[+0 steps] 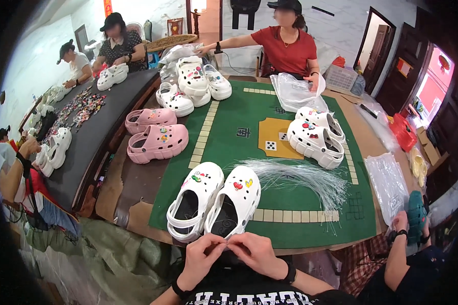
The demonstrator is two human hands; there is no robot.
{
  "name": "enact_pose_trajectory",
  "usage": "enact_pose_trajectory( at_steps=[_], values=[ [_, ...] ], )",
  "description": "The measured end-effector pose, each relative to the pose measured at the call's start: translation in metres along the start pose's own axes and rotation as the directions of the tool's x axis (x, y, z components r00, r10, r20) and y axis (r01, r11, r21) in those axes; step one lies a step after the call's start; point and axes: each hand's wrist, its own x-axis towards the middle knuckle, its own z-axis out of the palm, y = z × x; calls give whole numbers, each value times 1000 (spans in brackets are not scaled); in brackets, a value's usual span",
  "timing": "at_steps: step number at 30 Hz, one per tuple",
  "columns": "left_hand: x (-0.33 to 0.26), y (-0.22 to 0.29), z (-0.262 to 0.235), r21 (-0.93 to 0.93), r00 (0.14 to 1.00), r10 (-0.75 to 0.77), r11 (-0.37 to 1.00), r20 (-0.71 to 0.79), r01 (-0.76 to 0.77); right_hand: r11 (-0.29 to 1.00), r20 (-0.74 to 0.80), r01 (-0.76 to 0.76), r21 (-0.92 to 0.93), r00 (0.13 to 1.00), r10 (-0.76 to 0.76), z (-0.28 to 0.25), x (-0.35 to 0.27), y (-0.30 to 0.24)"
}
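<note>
A pair of white clogs with colourful charms stands side by side at the near edge of the green mat: the left clog (196, 195) and the right clog (235, 198). Just behind their heels, my left hand (202, 258) and my right hand (258, 254) meet with fingertips pinched together. What they pinch is too small to make out; a faint thin line shows near the right clog's heel. Beyond the clogs lies a loose bundle of thin clear plastic strands (303, 180), spread over the mat.
Pink clogs (160, 142), stacked white clogs (191, 79) and another white pair (315, 140) stand on the green mat table (229, 132). A person in red handles clear bags (297, 91). At right, another person's hand is by a green clog (417, 216). Several people work at the dark table (119, 104).
</note>
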Motion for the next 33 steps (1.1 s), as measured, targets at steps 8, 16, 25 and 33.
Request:
enact_pose_trajectory(
  at_steps=[8, 16, 25, 33],
  values=[
    [-5, -4, 1, -2, 1000, -15, 1000, 1, 15, 988, 79, -97, 122, 993, 87, -1, -2, -2],
    [-4, -1, -2, -102, 995, -85, 991, 50, 90, 944, 90, -229, 235, 973, 214, 1, -2, -6],
    [-8, -3, -1, -205, 996, -56, 976, 73, 70, 905, 89, -292, 310, 956, 278, 5, -6, -4],
    [-10, -5, -2, -172, 992, -112, 978, 60, 120, 858, 80, -338, 387, 939, 334, 7, -9, -5]
  ],
)
